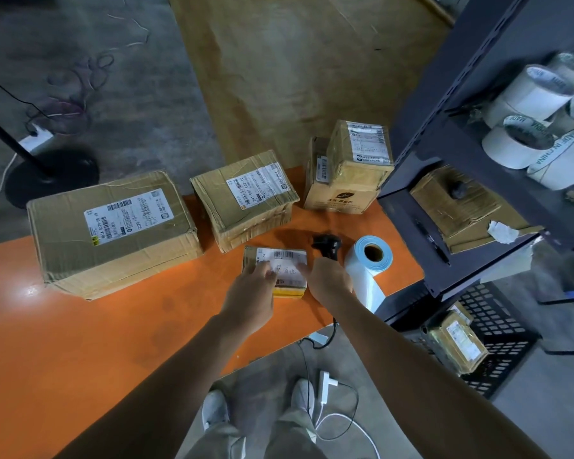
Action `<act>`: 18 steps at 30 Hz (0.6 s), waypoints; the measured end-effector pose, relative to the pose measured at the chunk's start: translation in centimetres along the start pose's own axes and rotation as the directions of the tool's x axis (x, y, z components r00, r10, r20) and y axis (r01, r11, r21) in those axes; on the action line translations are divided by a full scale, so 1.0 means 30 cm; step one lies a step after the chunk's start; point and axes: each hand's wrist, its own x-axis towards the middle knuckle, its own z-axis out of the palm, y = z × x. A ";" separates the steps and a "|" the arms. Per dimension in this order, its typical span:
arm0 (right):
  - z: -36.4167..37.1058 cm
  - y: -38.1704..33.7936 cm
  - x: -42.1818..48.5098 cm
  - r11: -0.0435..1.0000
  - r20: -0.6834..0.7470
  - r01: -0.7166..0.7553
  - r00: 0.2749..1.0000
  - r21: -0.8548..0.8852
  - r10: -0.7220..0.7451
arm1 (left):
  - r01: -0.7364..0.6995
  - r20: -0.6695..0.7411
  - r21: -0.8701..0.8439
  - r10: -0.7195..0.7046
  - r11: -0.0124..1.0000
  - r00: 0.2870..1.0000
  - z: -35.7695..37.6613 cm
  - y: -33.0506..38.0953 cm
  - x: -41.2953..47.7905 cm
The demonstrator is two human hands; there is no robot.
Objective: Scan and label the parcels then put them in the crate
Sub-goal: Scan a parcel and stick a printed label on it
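Observation:
A small cardboard parcel with a white label lies on the orange table in front of me. My left hand rests on its left half, fingers laid flat on the label. My right hand touches the label's right edge with straight fingers. A black scanner lies just beyond my right hand, its cable dropping off the table. A roll of blank labels lies to the right of it. The black crate stands on the floor at the lower right and holds one parcel.
Three more labelled parcels stand along the table's far side: a large one, a medium one and a tall stacked pair. A dark metal shelf rack with white tape rolls stands close on the right. Cables lie on the floor.

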 end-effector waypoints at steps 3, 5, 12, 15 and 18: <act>0.002 0.013 -0.017 0.998 0.023 0.021 1.000 0.056 -0.022 | -0.027 0.003 0.004 0.027 1.000 1.000 0.005 -0.007 -0.012; -0.002 0.024 -0.017 0.991 0.053 0.028 0.998 0.129 -0.035 | -0.041 0.007 -0.019 0.042 0.999 0.999 0.010 -0.014 -0.013; -0.023 0.040 -0.008 0.962 0.178 0.056 0.978 0.268 -0.107 | 0.154 -0.110 -0.363 -0.206 0.919 0.972 -0.007 -0.035 -0.004; -0.030 0.036 -0.012 0.950 0.198 0.065 0.972 0.306 -0.130 | 0.355 -0.090 -0.438 -0.433 0.826 0.897 -0.019 -0.047 0.002; -0.018 0.028 0.001 0.932 0.185 0.038 0.976 0.361 -0.112 | 0.482 0.163 -0.636 -0.506 0.602 0.847 -0.028 -0.040 0.015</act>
